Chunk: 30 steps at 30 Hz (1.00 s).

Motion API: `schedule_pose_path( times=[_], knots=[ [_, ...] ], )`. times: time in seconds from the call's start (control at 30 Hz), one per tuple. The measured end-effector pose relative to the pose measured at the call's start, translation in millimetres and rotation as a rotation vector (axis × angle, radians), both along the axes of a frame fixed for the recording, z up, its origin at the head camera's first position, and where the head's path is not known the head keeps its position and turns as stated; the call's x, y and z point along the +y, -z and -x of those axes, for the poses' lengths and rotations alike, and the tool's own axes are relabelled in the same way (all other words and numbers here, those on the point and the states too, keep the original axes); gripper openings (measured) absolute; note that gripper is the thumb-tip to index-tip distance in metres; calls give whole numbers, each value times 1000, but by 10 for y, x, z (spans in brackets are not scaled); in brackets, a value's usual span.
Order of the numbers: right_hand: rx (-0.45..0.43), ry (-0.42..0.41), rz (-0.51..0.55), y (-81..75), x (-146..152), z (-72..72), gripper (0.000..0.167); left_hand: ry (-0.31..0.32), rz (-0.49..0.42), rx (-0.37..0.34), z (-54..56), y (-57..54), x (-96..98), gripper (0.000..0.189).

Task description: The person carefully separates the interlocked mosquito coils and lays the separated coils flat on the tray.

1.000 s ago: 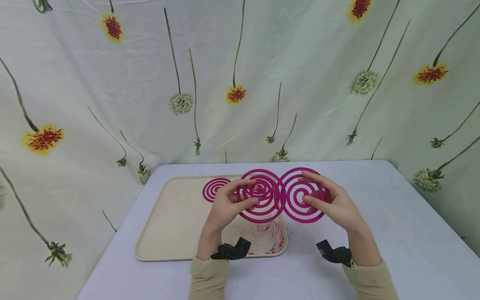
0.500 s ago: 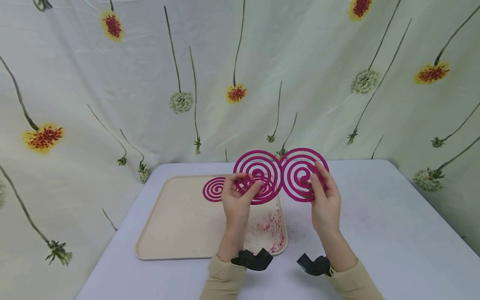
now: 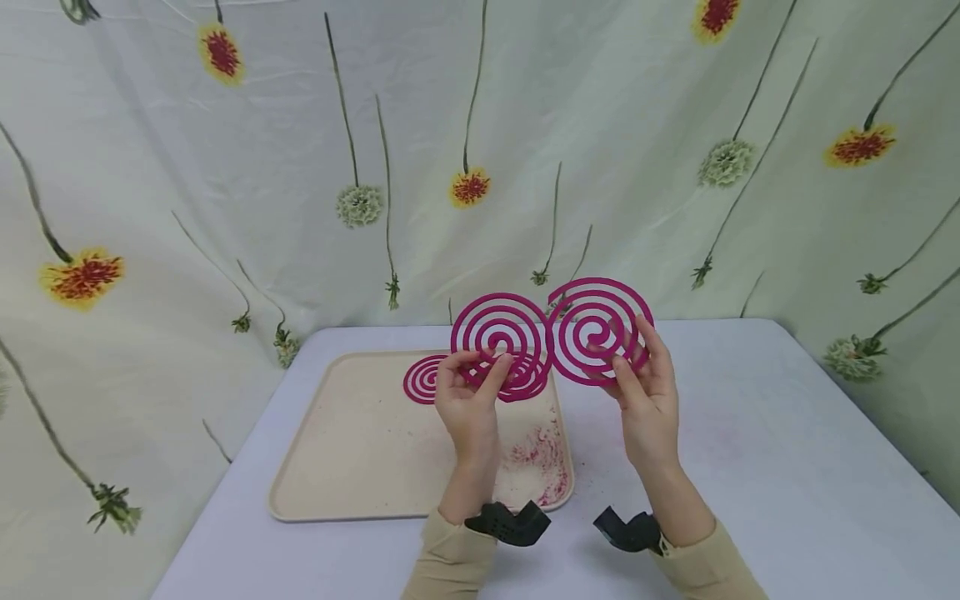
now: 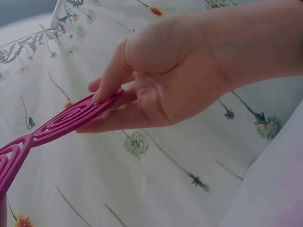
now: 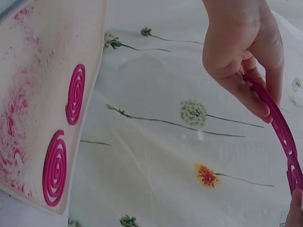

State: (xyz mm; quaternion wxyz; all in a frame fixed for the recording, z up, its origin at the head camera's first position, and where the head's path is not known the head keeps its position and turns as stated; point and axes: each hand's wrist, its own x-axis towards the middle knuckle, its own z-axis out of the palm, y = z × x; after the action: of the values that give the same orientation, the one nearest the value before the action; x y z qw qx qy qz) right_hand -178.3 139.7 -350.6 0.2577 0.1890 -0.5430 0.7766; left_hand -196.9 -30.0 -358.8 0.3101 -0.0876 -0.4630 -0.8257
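Two magenta mosquito coils are held up side by side above the table, meeting at their rims. My left hand point(image 3: 472, 408) pinches the left mosquito coil point(image 3: 500, 342) between thumb and fingers near its lower part. On the right mosquito coil point(image 3: 597, 336), my right hand point(image 3: 651, 408) has its thumb in front and fingers around the outer side. The right coil stands slightly higher than the left one. In the left wrist view the thin coil point(image 4: 71, 114) lies between thumb and fingers. Whether the two coils are still interlocked, I cannot tell.
A beige tray point(image 3: 345, 467) lies behind and left of the hands, stained with magenta crumbs at its right. Two more coils lie in it: a left coil point(image 5: 54, 170) and a right coil point(image 5: 75, 94), partly hidden in the head view. A flowered cloth point(image 3: 420, 167) hangs behind the white table point(image 3: 750, 433).
Both hands have raised the coils and turned them more upright. Earlier the coils overlapped more at their rims. The right coil has risen above the left one, which shifted slightly left.
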Motion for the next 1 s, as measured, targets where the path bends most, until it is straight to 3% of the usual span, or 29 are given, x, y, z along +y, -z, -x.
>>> schedule_pose_path(
  times=[0.17, 0.3, 0.43, 0.6, 0.7, 0.77, 0.87, 1.0],
  knots=[
    [-87, 146, -29, -11, 89, 5, 34, 107, 95, 25, 31, -23, -165, 43],
    [-83, 199, -19, -21, 147, 22, 24, 157, 176, 26, 85, -23, -321, 60],
    [-84, 154, 11, -24, 165, 43, 22, 168, 226, -10, 134, 2, -473, 68],
    [-24, -58, 19, -6, 179, 61, 29, 210, 253, -56, 157, 29, -671, 64],
    [27, -162, -86, 10, 201, 65, 35, 259, 252, -78, 153, 32, -786, 62],
    [37, -185, -192, 19, 216, 69, 36, 285, 257, -95, 146, 29, -857, 61],
    [18, -143, -391, 37, 229, 82, 36, 304, 291, -127, 146, 51, -961, 61],
    [13, -10, -650, 68, 249, 116, 28, 309, 351, -167, 162, 128, -1101, 62]
  ],
)
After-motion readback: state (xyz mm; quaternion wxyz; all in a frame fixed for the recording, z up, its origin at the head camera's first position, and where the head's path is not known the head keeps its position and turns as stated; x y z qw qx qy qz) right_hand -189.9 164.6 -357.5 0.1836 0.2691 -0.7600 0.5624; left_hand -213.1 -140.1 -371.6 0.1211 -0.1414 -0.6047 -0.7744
